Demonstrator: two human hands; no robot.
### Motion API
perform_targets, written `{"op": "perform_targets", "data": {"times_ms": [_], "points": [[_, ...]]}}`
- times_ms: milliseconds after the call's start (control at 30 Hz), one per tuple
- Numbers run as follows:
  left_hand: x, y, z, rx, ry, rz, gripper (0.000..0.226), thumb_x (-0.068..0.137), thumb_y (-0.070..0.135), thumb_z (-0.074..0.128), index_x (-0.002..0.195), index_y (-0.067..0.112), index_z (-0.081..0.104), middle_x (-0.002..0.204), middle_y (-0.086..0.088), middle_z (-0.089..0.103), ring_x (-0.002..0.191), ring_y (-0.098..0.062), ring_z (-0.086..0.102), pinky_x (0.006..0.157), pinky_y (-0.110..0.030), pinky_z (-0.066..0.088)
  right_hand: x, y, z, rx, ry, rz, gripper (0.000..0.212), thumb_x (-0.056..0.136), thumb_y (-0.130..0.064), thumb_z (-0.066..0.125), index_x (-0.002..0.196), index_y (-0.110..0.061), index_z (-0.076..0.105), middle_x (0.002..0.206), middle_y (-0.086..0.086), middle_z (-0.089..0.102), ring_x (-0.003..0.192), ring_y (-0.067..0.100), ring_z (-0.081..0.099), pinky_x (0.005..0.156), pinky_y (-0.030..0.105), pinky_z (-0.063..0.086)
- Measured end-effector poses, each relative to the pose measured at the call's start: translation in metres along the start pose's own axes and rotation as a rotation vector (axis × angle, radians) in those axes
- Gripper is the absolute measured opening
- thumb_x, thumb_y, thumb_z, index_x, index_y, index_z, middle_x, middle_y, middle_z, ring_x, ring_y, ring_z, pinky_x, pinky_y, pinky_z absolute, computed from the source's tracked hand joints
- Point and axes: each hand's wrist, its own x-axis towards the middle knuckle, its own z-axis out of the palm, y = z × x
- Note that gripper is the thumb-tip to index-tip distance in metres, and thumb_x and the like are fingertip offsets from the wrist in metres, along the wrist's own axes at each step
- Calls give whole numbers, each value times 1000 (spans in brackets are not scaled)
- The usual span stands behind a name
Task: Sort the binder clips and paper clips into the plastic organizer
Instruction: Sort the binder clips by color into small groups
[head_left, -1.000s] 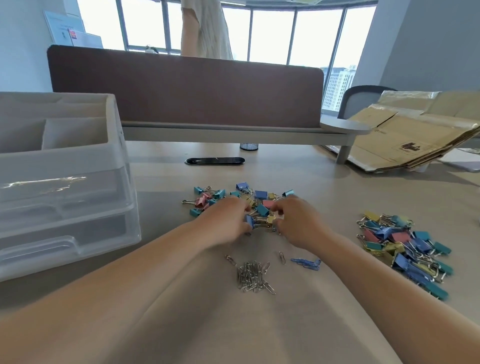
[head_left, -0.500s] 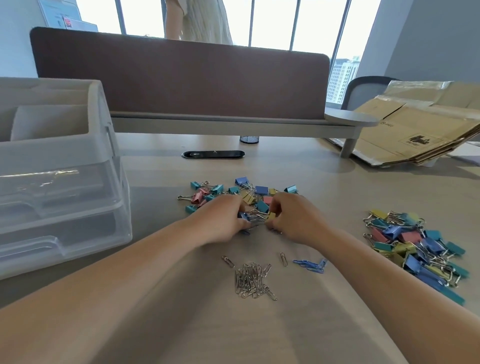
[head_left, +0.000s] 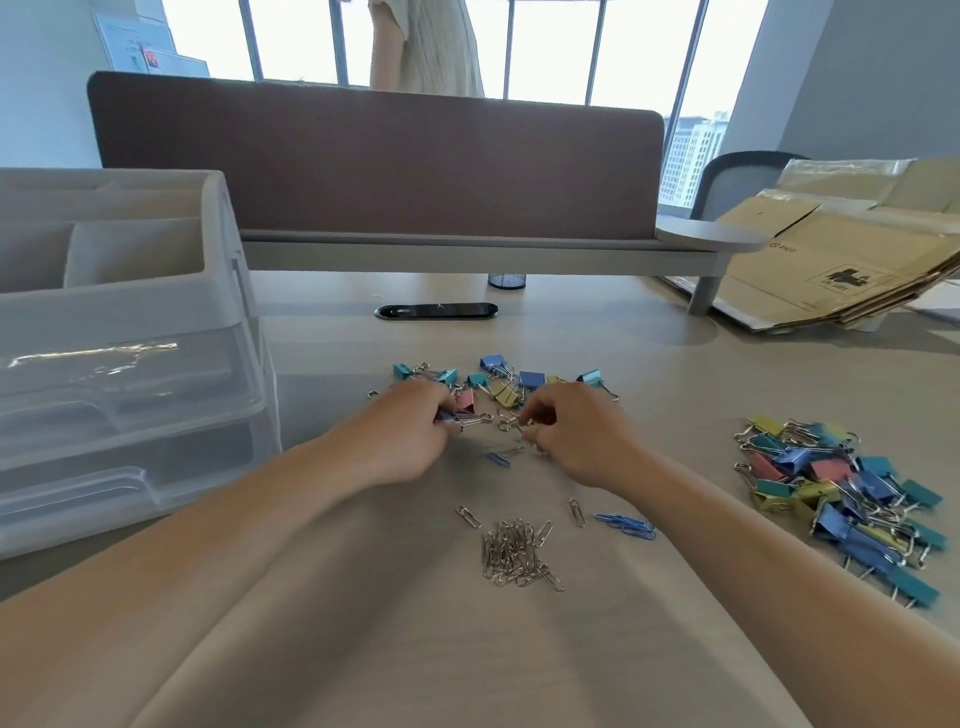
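Note:
A mixed heap of coloured binder clips (head_left: 506, 387) lies mid-table. My left hand (head_left: 410, 436) grips a small binder clip (head_left: 457, 418) at the heap's near left edge. My right hand (head_left: 576, 431) pinches a silver paper clip (head_left: 511, 423) at the heap's near right edge. Nearer to me lie a pile of silver paper clips (head_left: 514, 553), a few blue paper clips (head_left: 626, 525) and one stray blue paper clip (head_left: 498, 459). A second heap of binder clips (head_left: 841, 499) lies at the right. The clear plastic organizer (head_left: 130, 364) with drawers stands at the left.
A brown desk divider (head_left: 374, 166) on a grey shelf runs across the back. A black cable slot (head_left: 436, 310) sits behind the heap. Flattened cardboard boxes (head_left: 841, 265) lean at the far right. A person stands beyond the divider by the windows.
My hands have drawn slightly apart, each pulling a clip out of the middle heap. A blue paper clip now shows on the table between them.

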Motion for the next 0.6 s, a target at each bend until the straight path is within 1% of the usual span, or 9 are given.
{"op": "perform_targets", "data": {"times_ms": [67,133,200,300,400,467,500,600], "points": [[-6,-5,-3,-15,3,-29,23,97,27,53,116,17,58,107,1,56,90,-14,51,72,-27,36,-2,-9,4,24,-1,-6,9,91,-17,60,90,-24,65,82,-12,60,78,12,57,58,23,41],[-15,-10,-8,-26,4,-59,26,94,33,58,116,20,56,106,2,56,90,-13,52,72,-28,38,-4,-18,9,49,-15,-16,12,87,-13,57,86,-23,63,81,-10,60,75,12,56,55,23,39],[-22,-11,-10,-23,-12,-74,27,91,36,62,113,22,55,103,4,55,88,-12,52,72,-27,40,-5,-25,13,61,-48,-29,13,86,-12,56,85,-24,61,84,-8,62,76,12,58,58,24,44],[-40,-19,-15,-11,-41,-91,21,92,34,61,108,23,55,99,4,54,87,-13,54,75,-30,46,-4,-40,15,59,-70,-86,12,90,-14,57,92,-23,64,90,-7,64,82,13,60,70,26,52],[-57,-30,-20,22,-74,-109,20,93,31,58,110,20,59,101,2,56,91,-16,56,79,-30,46,-6,-56,18,53,-95,-138,15,94,-16,58,105,-17,69,97,-5,64,87,13,61,77,25,51],[-66,-36,-23,51,-97,-109,21,93,29,57,110,18,62,104,-1,58,93,-18,57,82,-30,47,-7,-66,23,41,-131,-175,16,93,-17,59,105,-16,70,96,-5,64,89,12,60,81,26,51],[-70,-38,-24,60,-112,-105,20,93,27,57,110,18,63,104,-3,60,93,-19,57,82,-30,47,-9,-70,26,34,-161,-191,15,93,-18,60,104,-17,70,95,-6,64,88,12,60,82,27,52],[-79,-41,-28,89,-181,-82,21,89,26,56,106,22,68,103,-3,58,92,-20,59,85,-34,50,-13,-82,34,56,-262,-214,15,92,-26,62,101,-19,72,92,-7,69,82,10,62,78,26,52]]}}
